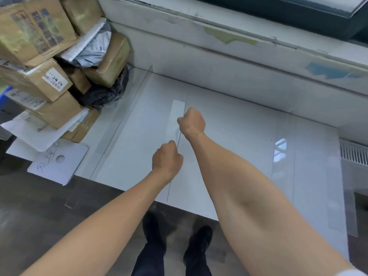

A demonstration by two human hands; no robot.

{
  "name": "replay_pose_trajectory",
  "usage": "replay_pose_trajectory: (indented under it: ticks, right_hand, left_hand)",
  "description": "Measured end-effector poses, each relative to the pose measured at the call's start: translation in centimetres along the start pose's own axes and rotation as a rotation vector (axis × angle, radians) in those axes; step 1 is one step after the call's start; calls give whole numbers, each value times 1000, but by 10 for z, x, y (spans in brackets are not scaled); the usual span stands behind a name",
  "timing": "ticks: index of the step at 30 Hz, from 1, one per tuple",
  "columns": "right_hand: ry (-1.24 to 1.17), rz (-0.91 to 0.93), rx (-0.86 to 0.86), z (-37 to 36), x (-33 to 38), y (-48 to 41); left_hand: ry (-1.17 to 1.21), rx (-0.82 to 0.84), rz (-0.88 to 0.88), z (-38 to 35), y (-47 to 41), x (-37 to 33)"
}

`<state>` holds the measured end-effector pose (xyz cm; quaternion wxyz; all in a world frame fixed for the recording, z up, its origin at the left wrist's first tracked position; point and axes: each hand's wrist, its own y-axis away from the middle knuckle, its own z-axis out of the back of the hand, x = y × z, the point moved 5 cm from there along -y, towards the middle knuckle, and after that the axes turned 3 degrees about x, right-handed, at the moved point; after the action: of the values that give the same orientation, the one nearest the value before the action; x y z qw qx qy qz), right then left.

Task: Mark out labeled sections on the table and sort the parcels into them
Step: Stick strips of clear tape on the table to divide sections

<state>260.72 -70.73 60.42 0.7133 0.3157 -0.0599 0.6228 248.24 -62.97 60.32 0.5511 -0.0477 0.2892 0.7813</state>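
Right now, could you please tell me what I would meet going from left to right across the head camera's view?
A stack of brown cardboard parcels → left hand → right hand, both hands pinching a clear tape strip on the table → white ribbed radiator grille.

The left forearm (111, 212) and right forearm (249, 186) reach forward, bare. The left grip (167, 158) is curled, knuckles up, nearer the body. The right grip (192, 121) is curled farther out, wrist bent. Each pinches the clear tape (180, 108) stretched between them.
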Motion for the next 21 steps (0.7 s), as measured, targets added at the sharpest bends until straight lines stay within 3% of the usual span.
replay_pose_trajectory:
  ticks: [21]
  right_hand:
    - [-31,-141,-135,72,-161,-37]
  left_hand:
    - [-53,102,-149,-83,2,-141]
